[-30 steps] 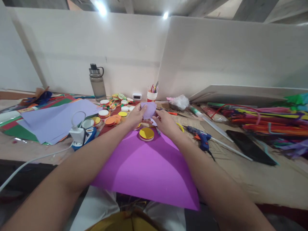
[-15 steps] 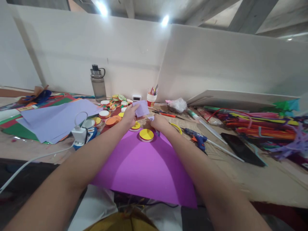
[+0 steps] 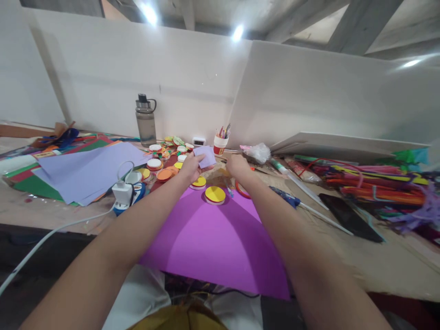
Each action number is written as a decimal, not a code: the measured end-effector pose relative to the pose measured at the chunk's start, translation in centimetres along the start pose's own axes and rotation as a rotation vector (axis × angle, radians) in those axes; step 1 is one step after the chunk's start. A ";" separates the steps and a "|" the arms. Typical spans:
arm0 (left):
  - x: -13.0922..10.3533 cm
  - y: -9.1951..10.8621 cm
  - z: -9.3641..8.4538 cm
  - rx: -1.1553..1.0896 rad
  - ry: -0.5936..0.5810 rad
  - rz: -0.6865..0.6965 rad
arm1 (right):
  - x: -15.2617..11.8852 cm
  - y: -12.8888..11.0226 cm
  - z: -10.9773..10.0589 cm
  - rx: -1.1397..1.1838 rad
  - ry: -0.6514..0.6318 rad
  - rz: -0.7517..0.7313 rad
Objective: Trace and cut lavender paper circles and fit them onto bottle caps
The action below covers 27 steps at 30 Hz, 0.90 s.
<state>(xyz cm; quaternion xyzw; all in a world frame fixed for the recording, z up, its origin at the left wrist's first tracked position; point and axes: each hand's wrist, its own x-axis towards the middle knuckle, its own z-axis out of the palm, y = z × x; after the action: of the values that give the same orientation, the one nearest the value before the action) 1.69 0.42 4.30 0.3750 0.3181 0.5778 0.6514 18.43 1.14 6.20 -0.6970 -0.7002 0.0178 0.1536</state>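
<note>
My left hand [image 3: 192, 168] pinches a small square of lavender paper [image 3: 205, 157], held up above the back edge of a purple sheet [image 3: 213, 243]. To its right, my right hand [image 3: 237, 167] is low over the table with its fingers curled down; whatever they grip is hidden. A yellow-topped round disc [image 3: 215, 195] rests on the purple sheet, and a second yellow disc [image 3: 198, 182] lies just behind it, under my left hand. Beside my right wrist is a red ring-shaped thing [image 3: 242, 189], partly covered by the arm.
Stacked discs [image 3: 154, 164], a bottle [image 3: 145, 121] and lavender sheets [image 3: 89, 169] stand or lie to the left, near a white plug adapter [image 3: 123, 192]. Behind is a pen cup [image 3: 220, 143]. A blue glue gun [image 3: 285, 196], a phone [image 3: 350, 217] and pipe cleaners [image 3: 381, 183] lie right.
My right hand has moved slightly up and away, and the small lavender scrap at its fingers is no longer visible. The red ring now shows by the wrist. My left hand still holds its paper.
</note>
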 end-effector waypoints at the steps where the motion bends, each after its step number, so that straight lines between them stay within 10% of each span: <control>1: -0.1 -0.1 0.1 0.014 0.007 -0.004 | -0.2 0.6 -0.7 0.010 0.036 -0.001; 9: -0.5 -1.9 1.3 0.085 -0.081 -0.037 | -4.2 -0.3 -0.2 0.222 0.316 -0.170; 15: -1.4 -1.8 2.3 0.005 -0.301 -0.023 | -6.1 -3.1 0.6 0.365 0.279 -0.344; 27: -0.3 0.0 1.0 -0.136 -0.110 -0.288 | -5.4 -2.2 2.7 0.257 0.166 -0.654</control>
<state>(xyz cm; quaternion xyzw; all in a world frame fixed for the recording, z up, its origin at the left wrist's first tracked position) 2.53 0.01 4.80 0.3115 0.2925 0.4774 0.7678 15.55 -3.73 3.10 -0.4104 -0.8633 -0.0011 0.2938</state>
